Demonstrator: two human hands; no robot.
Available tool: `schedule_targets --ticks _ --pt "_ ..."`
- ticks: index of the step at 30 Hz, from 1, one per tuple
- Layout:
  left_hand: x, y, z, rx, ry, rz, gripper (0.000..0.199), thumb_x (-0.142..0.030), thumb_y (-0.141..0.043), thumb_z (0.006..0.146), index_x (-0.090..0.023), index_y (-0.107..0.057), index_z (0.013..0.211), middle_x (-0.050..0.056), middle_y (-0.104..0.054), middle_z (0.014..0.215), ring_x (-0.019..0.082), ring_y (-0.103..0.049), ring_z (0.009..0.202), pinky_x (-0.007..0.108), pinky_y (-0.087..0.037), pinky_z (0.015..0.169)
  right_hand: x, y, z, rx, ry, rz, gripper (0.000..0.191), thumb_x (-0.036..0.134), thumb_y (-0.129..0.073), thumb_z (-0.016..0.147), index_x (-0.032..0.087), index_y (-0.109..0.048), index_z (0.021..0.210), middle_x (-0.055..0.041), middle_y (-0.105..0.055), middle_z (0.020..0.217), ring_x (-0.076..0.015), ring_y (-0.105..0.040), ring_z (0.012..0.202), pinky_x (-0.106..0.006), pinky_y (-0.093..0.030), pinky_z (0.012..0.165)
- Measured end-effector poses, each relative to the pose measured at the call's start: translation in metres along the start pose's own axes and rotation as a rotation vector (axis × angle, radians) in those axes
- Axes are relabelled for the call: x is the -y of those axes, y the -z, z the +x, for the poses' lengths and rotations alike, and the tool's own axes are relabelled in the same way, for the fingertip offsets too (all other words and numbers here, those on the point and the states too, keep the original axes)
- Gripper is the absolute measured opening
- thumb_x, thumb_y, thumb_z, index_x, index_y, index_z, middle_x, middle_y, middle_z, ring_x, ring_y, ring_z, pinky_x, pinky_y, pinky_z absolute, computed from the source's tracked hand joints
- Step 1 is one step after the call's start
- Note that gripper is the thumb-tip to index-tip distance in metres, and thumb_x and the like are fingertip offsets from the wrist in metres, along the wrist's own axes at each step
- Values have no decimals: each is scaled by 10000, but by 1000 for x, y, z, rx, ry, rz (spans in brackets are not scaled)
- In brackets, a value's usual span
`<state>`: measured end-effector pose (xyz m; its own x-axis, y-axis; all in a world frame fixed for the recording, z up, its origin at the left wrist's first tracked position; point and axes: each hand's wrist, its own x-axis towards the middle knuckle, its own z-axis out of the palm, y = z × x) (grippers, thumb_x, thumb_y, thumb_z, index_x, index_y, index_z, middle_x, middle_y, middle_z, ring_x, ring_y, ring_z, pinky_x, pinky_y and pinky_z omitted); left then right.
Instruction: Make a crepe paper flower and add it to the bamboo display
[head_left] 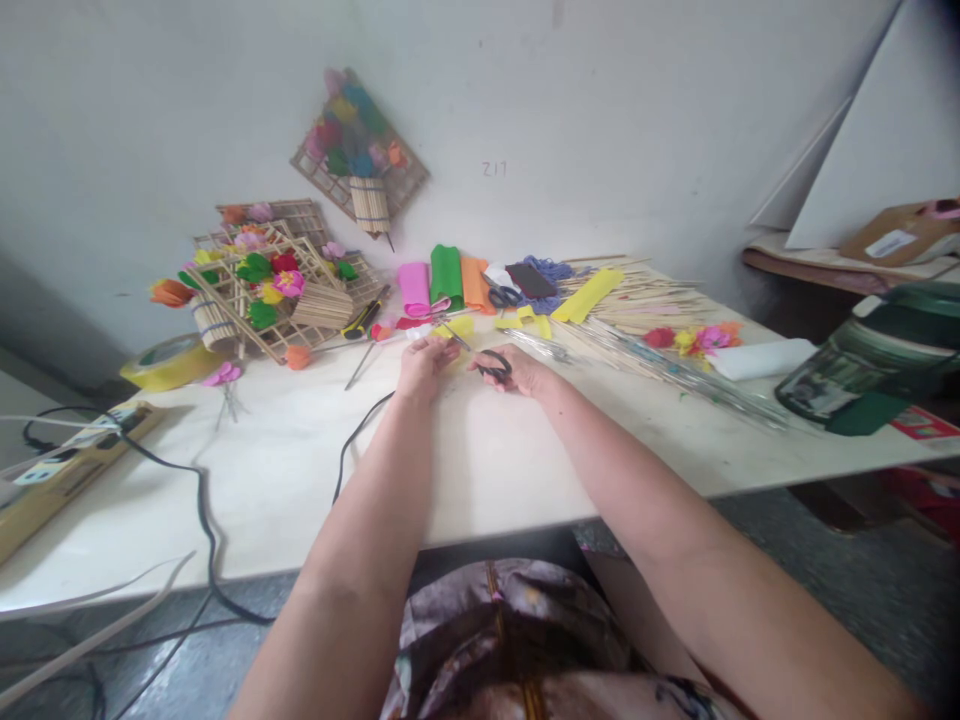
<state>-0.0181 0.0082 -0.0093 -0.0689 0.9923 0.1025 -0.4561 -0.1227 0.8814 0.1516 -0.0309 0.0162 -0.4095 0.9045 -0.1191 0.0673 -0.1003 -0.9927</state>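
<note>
My right hand [523, 371] is closed around the black handles of a pair of scissors [495, 366], whose blades point up and left toward my other hand. With closed fingers, my left hand [428, 366] pinches a piece of yellow crepe paper [459, 328], which shows just beyond the fingertips beside the blades. Whether the blades touch the paper is hard to make out. More cut yellow paper [529, 322] lies just past my right hand. Beyond are rolls of pink paper [413, 289], green paper [445, 277] and orange paper [475, 284].
Stick frames with paper flowers [270, 280] pile up at the left, near a tape roll [169, 362] and a power strip [71, 470]. Thin sticks [637, 295], wires [675, 375] and a green bottle [862, 360] lie or stand right. A black cable [352, 440] crosses the table.
</note>
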Motion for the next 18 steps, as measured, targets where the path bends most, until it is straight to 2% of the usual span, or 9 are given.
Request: schedule_targets --ticks 6,13,18 --pt "1 2 2 -15 -1 9 125 -157 -685 621 -140 -563 636 12 -612 608 111 -620 613 266 -534 710 -2 2 1 13 17 -19 398 512 -687 717 122 -617 755 53 -483 446 -30 -376 330 -153 -253 335" --pt "2 3 2 20 0 25 159 -175 -711 620 -144 -556 640 13 -619 625 124 -630 638 301 -539 749 -7 5 4 12 23 -20 428 539 -693 694 125 -622 778 45 -506 475 -30 -392 340 -154 -250 342" --pt "3 2 3 42 -6 13 155 -177 -715 601 -134 -570 631 19 -624 603 127 -631 621 282 -538 712 -7 4 6 3 15 -16 406 518 -684 715 126 -624 801 49 -500 464 -33 -381 341 -163 -250 347"
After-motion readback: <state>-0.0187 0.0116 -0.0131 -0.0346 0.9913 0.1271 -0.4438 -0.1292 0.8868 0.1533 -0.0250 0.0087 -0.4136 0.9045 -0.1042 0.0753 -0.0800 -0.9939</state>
